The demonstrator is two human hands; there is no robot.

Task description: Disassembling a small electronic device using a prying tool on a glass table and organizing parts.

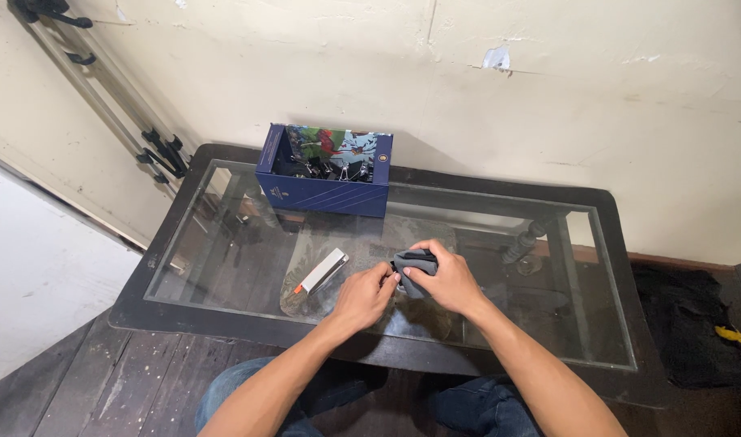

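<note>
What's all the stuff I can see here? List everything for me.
Table: one, dark frame with glass top, against the wall.
Box: one, blue, open, at the table's far edge, holding small dark items too small to tell.
Stapler: one, silver and white with an orange tip, on the glass beside the left hand.
Dark pouch: one, grey-black, gripped at the table's middle.
Black bag: one, on the floor at right, a yellow item on it.
Tripod legs: leaning on the wall, upper left.
Left hand: pinching the pouch's edge.
Right hand: wrapped around the pouch.
</note>
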